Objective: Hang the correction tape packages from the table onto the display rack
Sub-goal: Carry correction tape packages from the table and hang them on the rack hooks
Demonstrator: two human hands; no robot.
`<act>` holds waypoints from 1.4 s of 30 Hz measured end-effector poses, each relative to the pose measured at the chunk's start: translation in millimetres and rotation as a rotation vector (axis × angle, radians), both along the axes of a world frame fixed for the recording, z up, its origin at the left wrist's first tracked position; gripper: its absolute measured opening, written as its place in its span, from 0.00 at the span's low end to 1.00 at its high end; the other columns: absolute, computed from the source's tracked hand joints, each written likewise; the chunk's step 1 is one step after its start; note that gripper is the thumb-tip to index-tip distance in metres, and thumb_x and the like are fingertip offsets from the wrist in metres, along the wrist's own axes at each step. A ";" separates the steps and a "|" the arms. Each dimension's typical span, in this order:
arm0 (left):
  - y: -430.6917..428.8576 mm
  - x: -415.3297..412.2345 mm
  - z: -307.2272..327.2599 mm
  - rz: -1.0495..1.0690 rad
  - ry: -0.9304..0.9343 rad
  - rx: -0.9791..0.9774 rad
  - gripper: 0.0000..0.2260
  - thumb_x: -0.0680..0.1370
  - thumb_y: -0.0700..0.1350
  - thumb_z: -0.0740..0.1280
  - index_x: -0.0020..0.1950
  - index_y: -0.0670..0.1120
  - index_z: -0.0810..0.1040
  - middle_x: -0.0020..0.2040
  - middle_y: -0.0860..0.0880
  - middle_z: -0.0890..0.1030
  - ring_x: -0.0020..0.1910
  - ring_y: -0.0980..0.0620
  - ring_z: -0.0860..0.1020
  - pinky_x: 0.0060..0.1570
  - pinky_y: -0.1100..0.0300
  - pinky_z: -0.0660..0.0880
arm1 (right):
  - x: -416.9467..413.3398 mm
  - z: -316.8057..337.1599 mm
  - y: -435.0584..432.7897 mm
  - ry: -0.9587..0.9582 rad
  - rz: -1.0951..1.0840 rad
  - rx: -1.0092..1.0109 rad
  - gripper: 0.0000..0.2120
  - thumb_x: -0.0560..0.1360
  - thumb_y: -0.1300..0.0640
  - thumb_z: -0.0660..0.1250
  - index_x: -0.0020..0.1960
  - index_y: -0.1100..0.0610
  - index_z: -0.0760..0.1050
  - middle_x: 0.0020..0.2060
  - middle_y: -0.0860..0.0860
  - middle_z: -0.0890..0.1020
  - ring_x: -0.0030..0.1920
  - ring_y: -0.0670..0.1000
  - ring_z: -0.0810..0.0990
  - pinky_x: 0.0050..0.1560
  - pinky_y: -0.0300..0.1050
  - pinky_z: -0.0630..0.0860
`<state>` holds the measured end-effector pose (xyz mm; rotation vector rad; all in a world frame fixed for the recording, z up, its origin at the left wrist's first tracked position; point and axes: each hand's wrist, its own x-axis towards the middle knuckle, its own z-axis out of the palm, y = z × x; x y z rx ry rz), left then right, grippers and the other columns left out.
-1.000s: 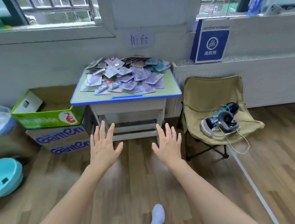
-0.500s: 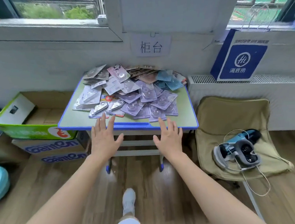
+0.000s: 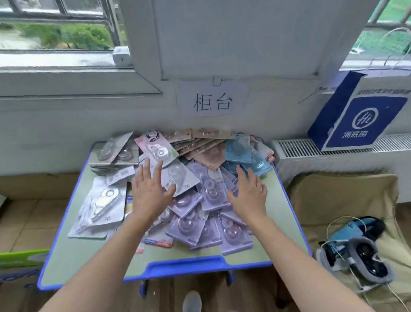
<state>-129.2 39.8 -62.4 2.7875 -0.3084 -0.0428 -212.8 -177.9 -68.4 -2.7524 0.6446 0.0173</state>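
Hovering palm-down with fingers spread and grasping nothing, the left hand (image 3: pixel 151 193) and right hand (image 3: pixel 249 194) reach side by side over a heap of purple, grey, pink and blue blister-carded correction tape packages (image 3: pixel 231 235) — the pile directly beneath both palms — on a green-topped, blue-rimmed table (image 3: pixel 84 259) under a window (image 3: pixel 42 33).

the table (image 3: pixel 84 259) was pale green with a blue rim. the correction tape packages (image 3: pixel 203 200) were lilac, grey, light blue and pink. the bag (image 3: pixel 359 119) was blue and white.
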 end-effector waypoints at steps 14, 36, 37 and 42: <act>-39.9 123.5 -31.4 0.069 0.094 -0.158 0.32 0.78 0.54 0.64 0.78 0.47 0.54 0.78 0.41 0.47 0.77 0.43 0.46 0.74 0.49 0.46 | 116.9 -25.1 -40.9 0.087 -0.091 -0.033 0.35 0.78 0.43 0.60 0.78 0.51 0.47 0.77 0.57 0.47 0.75 0.63 0.49 0.71 0.62 0.54; -68.7 171.8 -48.7 0.095 0.086 -0.112 0.28 0.75 0.47 0.67 0.73 0.48 0.64 0.77 0.41 0.54 0.75 0.42 0.52 0.73 0.47 0.49 | 160.0 -38.1 -74.5 0.122 -0.077 0.001 0.38 0.75 0.39 0.62 0.78 0.52 0.48 0.76 0.57 0.50 0.73 0.63 0.54 0.70 0.58 0.58; -69.7 170.4 -47.5 0.076 0.075 -0.107 0.28 0.75 0.47 0.67 0.74 0.48 0.64 0.77 0.41 0.54 0.75 0.42 0.52 0.73 0.47 0.49 | 158.3 -36.3 -74.6 0.123 -0.078 0.005 0.39 0.75 0.39 0.62 0.78 0.52 0.48 0.76 0.57 0.50 0.73 0.63 0.54 0.70 0.59 0.59; -72.7 157.9 -39.6 0.020 0.051 -0.093 0.29 0.75 0.47 0.66 0.75 0.50 0.61 0.77 0.42 0.54 0.75 0.42 0.52 0.73 0.48 0.49 | 143.1 -29.3 -71.0 0.120 -0.103 0.020 0.38 0.75 0.39 0.62 0.77 0.52 0.49 0.76 0.56 0.50 0.74 0.62 0.53 0.69 0.58 0.61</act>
